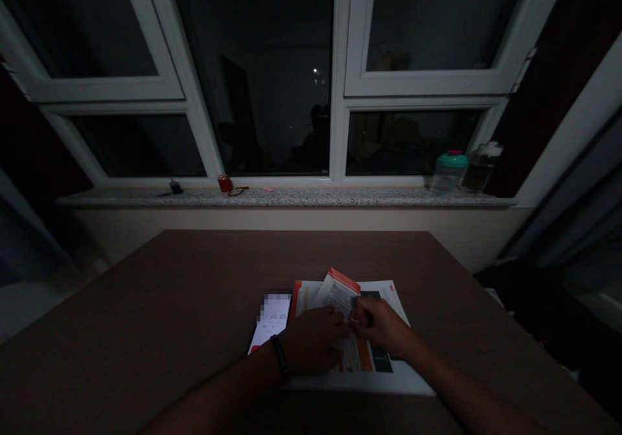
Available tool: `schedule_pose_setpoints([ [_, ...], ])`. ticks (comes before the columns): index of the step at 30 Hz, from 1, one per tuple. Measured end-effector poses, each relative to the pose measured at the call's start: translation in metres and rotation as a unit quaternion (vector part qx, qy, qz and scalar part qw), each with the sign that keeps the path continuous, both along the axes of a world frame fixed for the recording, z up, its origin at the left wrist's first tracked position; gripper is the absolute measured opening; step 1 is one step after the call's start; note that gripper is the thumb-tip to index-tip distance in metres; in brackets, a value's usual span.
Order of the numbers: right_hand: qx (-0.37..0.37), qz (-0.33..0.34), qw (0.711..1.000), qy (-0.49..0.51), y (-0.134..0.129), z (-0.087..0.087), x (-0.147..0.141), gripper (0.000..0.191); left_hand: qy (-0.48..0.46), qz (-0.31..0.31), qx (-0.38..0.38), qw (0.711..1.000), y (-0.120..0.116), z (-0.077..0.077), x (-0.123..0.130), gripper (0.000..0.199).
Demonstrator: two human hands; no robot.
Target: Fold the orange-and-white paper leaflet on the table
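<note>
A printed white sheet with orange and dark blocks [405, 380] lies near the front of the table. On it, a smaller white printed paper piece with an orange-red top edge [339, 289] sits at a slant; whether it is folded paper or a thin box is unclear. My left hand [311, 341], with a dark wristband, lies palm down across its lower left, fingers extended and thumb apart. At its right edge my right hand [381, 323] is closed in a pinch, seemingly on that paper piece. Dim light blurs the exact contact.
A lit phone [272, 321] lies left of the sheet on the brown table [204, 292]. Beyond is a stone windowsill [291, 196] with a small red jar [225, 183], a small dark bottle [175, 187], a teal-lidded shaker [449, 170] and a clear bottle [481, 168].
</note>
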State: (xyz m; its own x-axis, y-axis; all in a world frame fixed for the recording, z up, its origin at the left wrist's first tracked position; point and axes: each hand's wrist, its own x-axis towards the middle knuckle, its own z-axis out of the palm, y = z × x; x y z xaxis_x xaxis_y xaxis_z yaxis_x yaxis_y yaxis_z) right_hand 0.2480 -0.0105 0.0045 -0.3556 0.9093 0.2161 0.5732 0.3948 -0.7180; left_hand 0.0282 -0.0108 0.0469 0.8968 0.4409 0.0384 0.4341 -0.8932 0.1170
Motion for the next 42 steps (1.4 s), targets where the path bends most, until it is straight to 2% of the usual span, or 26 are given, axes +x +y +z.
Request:
schedule_pose_setpoints([
  [8, 0.041, -0.058, 0.997, 0.000, 0.017, -0.009, 0.005, 0.018, 0.011, 0.012, 0.002, 1.000, -0.002, 0.002, 0.000, 0.026],
  [14, 0.007, -0.003, 1.000, 0.008, 0.011, -0.009, 0.000, 0.018, 0.000, 0.012, -0.012, 1.000, -0.001, 0.001, -0.001, 0.036],
  [17, 0.003, 0.001, 1.000, -0.010, 0.008, -0.006, -0.002, 0.017, -0.003, 0.017, -0.009, 1.000, -0.001, 0.000, 0.000, 0.036],
  [27, 0.065, -0.066, 0.995, -0.023, 0.019, -0.004, 0.007, 0.017, 0.020, 0.015, 0.008, 1.000, -0.004, 0.005, 0.001, 0.026],
  [36, 0.025, -0.010, 0.999, -0.019, 0.012, -0.007, 0.002, 0.015, 0.030, 0.030, 0.022, 0.999, -0.007, 0.006, 0.006, 0.028],
  [42, 0.021, -0.013, 0.999, -0.046, 0.007, -0.005, -0.002, 0.013, 0.031, 0.041, 0.023, 0.998, -0.005, 0.000, 0.005, 0.023],
])
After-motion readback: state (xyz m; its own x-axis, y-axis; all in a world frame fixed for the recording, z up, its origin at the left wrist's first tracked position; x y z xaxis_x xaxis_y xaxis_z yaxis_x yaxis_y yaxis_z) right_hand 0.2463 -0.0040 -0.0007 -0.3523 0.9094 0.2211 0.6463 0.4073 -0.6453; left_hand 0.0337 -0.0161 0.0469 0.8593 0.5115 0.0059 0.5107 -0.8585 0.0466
